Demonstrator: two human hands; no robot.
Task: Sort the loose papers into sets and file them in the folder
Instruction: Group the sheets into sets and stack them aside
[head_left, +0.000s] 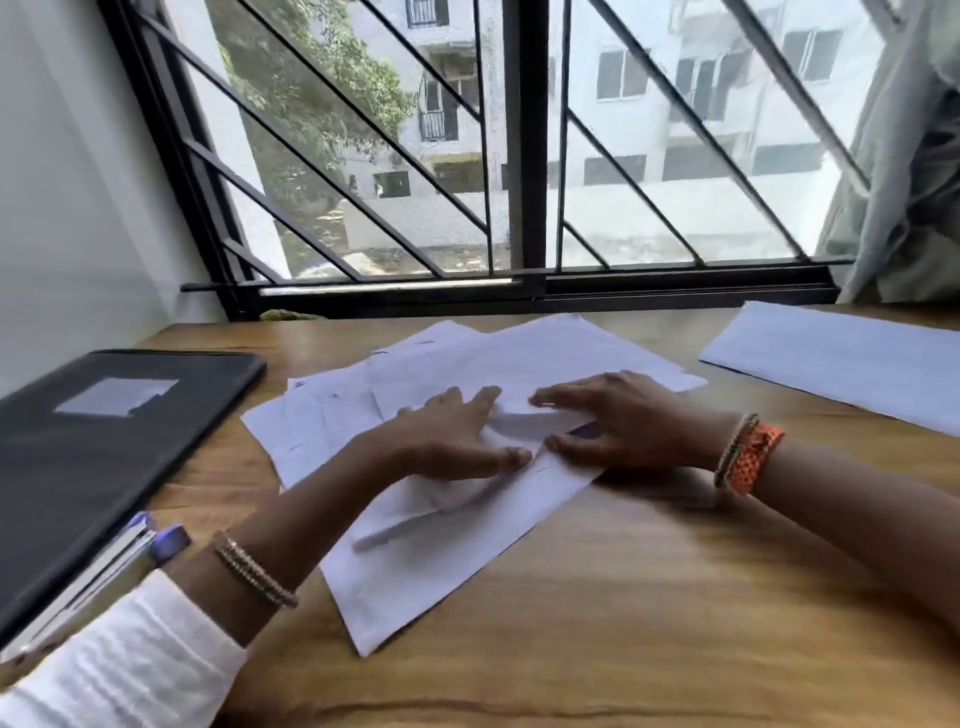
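Several loose white papers (530, 358) lie fanned out across the middle of the wooden table (649, 597). My left hand (447, 436) rests flat on the pile with fingers spread. My right hand (618, 423) lies just to its right, fingers stretched over a lifted sheet and thumb at that sheet's near edge. A black folder (104, 457) with a pale label lies closed at the left. Another separate set of white sheets (841, 364) lies at the far right.
A barred window (524, 156) runs along the table's far edge, with a curtain (904, 182) at the right. A stapler-like object with a purple end (130, 551) lies on the folder's near corner. The white wall stands at the left.
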